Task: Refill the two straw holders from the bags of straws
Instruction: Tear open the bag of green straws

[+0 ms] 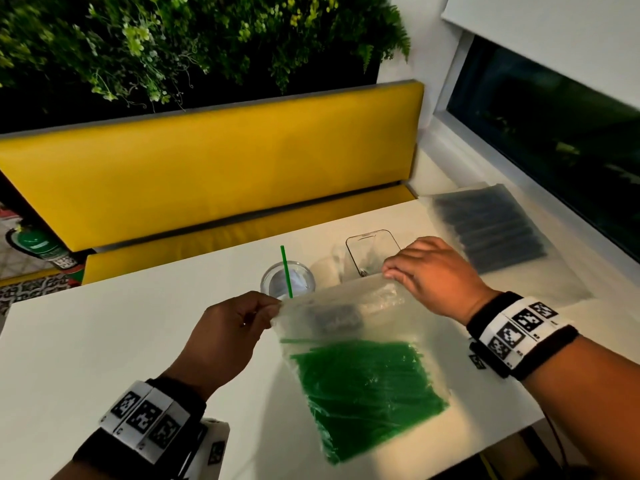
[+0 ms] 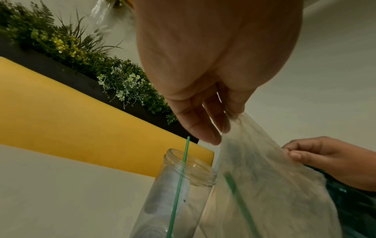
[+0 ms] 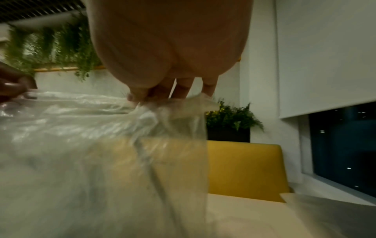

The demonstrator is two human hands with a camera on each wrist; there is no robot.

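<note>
Both the left hand (image 1: 227,336) and right hand (image 1: 431,271) pinch the bag (image 1: 360,368) top, just before the jar (image 1: 287,280).

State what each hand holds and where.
Both pinch the bag of green straws at its top edge: left hand the left corner, right hand the right.

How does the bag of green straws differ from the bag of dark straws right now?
The bag of green straws is lifted by its top edge, pinched by the left hand and right hand; the bag of dark straws lies flat on the table, untouched. The green bag is near, in front of the holders; the dark bag is farther right, by the window. Both are clear plastic.
</note>
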